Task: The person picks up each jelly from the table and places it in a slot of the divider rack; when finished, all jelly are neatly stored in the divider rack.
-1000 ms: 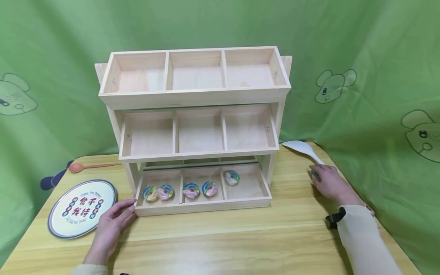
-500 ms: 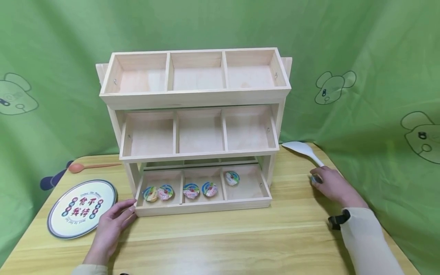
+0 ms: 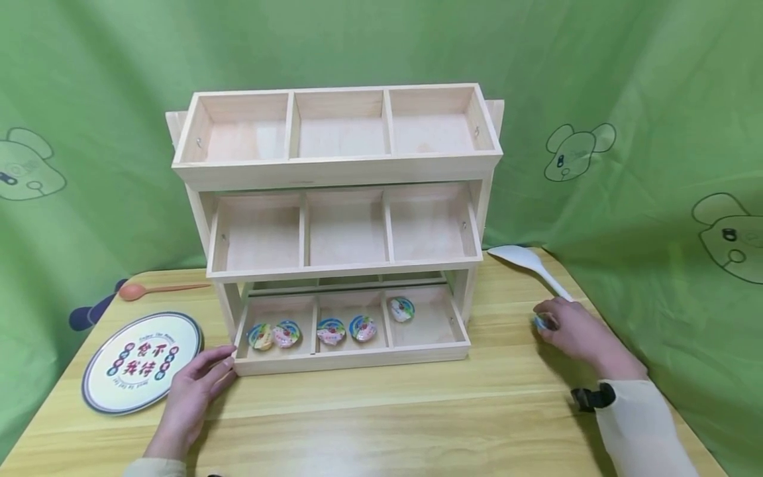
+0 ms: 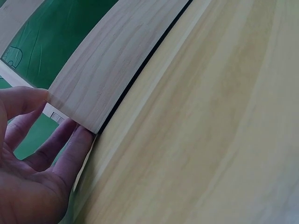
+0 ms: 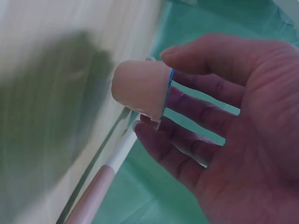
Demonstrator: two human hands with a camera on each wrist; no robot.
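Note:
My right hand (image 3: 575, 331), at the right side of the table, pinches a small jelly cup (image 5: 140, 88) by its lidded rim between thumb and fingertips. The cup is pale pinkish with a blue lid edge. My left hand (image 3: 193, 397) grips the left front corner of the wooden rack's bottom tray (image 3: 352, 361); its fingertips lie around the front panel's end (image 4: 88, 107) in the left wrist view. Inside that tray, two jelly cups (image 3: 286, 334) lie in the left compartment, two more jelly cups (image 3: 332, 331) in the middle, and one jelly cup (image 3: 402, 309) on the right.
Above the bottom tray, the rack has a middle tier (image 3: 346, 270) and a top tier (image 3: 340, 172), each divided in three. A white ladle (image 3: 524, 256) lies just behind my right hand. At left are a round plate (image 3: 143, 331) and a reddish spoon (image 3: 132, 291). Green cloth (image 3: 626, 79) surrounds the table.
My right hand has come slightly nearer with the jelly cup, and more of the ladle's handle shows. My left hand stays at the tray corner.

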